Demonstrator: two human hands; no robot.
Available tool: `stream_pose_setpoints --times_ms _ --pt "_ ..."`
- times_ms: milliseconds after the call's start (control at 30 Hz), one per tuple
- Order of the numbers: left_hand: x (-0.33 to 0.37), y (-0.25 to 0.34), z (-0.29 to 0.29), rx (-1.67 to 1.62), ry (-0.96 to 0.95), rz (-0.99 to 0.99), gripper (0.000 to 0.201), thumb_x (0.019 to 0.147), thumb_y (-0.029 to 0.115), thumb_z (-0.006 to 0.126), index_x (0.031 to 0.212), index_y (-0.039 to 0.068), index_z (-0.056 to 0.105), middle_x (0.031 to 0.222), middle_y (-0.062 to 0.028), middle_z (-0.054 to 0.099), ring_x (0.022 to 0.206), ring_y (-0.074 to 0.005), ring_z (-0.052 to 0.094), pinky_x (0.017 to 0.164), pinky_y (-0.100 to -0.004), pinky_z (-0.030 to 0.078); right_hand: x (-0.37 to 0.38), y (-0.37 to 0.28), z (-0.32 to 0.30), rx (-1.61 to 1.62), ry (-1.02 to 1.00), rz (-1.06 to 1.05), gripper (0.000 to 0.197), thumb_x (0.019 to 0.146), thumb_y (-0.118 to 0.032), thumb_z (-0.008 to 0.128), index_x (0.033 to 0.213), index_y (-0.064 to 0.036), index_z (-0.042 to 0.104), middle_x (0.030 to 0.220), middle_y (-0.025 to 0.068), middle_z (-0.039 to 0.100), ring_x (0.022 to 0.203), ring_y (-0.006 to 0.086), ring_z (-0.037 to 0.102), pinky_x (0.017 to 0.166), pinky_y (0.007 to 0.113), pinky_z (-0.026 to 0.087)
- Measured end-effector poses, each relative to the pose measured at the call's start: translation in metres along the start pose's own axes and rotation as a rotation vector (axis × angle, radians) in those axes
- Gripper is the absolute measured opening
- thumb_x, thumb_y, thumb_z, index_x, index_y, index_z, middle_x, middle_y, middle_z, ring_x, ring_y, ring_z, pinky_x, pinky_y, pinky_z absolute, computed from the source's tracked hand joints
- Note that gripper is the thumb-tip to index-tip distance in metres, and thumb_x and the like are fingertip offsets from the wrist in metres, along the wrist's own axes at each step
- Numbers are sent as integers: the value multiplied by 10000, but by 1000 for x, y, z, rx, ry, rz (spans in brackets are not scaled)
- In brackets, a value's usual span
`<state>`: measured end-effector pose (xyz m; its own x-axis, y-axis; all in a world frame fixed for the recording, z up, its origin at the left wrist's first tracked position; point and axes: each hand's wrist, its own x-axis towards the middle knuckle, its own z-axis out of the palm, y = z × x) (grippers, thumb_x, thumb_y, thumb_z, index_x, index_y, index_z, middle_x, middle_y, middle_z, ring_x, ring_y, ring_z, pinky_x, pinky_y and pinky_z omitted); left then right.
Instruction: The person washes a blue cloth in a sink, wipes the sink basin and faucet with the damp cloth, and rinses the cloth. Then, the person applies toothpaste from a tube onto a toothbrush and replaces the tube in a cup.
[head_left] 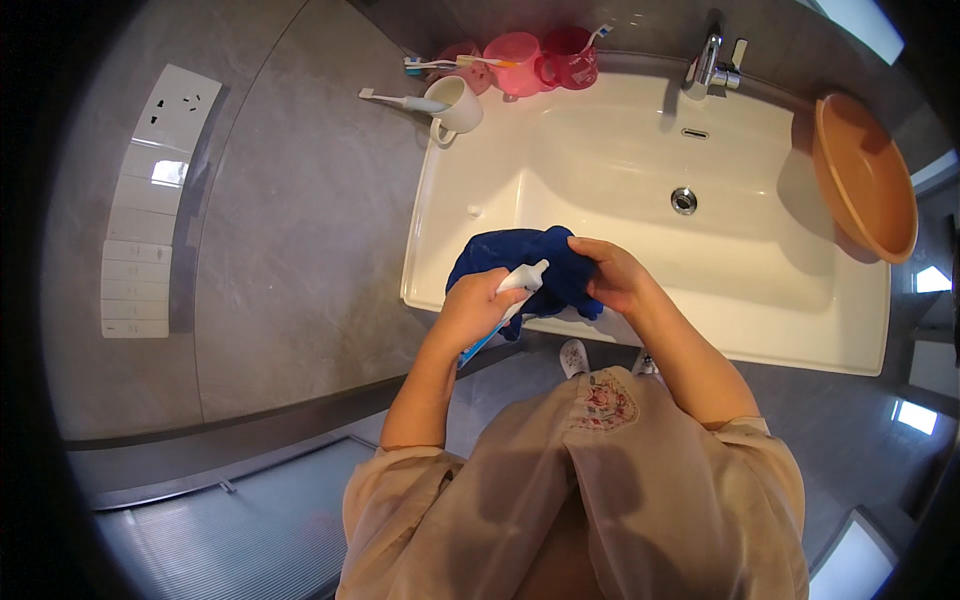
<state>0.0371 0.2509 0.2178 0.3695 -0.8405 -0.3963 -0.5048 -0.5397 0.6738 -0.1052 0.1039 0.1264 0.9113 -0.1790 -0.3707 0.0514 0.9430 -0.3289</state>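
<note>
My left hand (pixel 478 312) is closed round a white and blue squeeze tube (pixel 522 278), its narrow nozzle pointing up and to the right. Under the tube, a dark blue cloth (pixel 568 262) lies bunched over the front left rim of the white sink (pixel 640 338). On the cloth's right side, my right hand (pixel 614 276) grips its edge between thumb and fingers. A small white piece (pixel 474 211), perhaps a cap, rests on the sink's left ledge. Part of the cloth is hidden behind my left hand and the tube.
At the sink's back left stand a white mug (pixel 458 105) holding an electric toothbrush (pixel 405 100), a pink cup (pixel 514 64) and a red cup (pixel 572 60) with toothbrushes. A chrome faucet (pixel 708 68) rises behind the basin's drain (pixel 684 201). An orange basin (pixel 868 180) leans at the right.
</note>
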Motion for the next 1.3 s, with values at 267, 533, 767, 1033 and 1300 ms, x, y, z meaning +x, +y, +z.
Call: stream_pose_setpoints --times_ms 267,533,767,1033,1300 --pt "5 -2 2 21 -5 -21 132 836 142 622 845 11 614 661 -55 609 560 -117 566 523 -270 443 0 2 -6 37 11 -29 216 883 -186 540 1014 -20 582 980 98 643 886 192 627 843 333 500" --pt "-2 -53 -5 -164 111 -101 159 853 170 614 881 14 614 726 -62 624 604 -117 586 537 -255 471 3 -4 3 147 152 -25 217 885 -171 533 1017 -4 575 963 115 645 890 230 630 861 370 509" --pt "-30 -83 -4 -564 151 -97 184 877 150 574 1000 13 587 796 -67 626 656 -123 600 586 -259 513 41 -20 -21 231 117 5 212 914 -147 465 993 21 566 924 132 650 866 263 646 834 404 526" --pt "-58 -103 -6 -731 234 -193 165 849 144 586 939 8 614 770 -42 630 650 -94 582 561 -239 460 108 -27 20 226 106 -99 218 917 -165 468 959 20 576 893 126 645 813 243 646 779 369 539" --pt "-81 -143 -12 -692 245 -183 183 851 150 595 948 -5 594 782 -69 625 655 -119 596 577 -250 482 165 -53 52 -1189 337 -20 267 802 -241 604 928 -8 640 834 69 619 713 173 572 646 305 486"
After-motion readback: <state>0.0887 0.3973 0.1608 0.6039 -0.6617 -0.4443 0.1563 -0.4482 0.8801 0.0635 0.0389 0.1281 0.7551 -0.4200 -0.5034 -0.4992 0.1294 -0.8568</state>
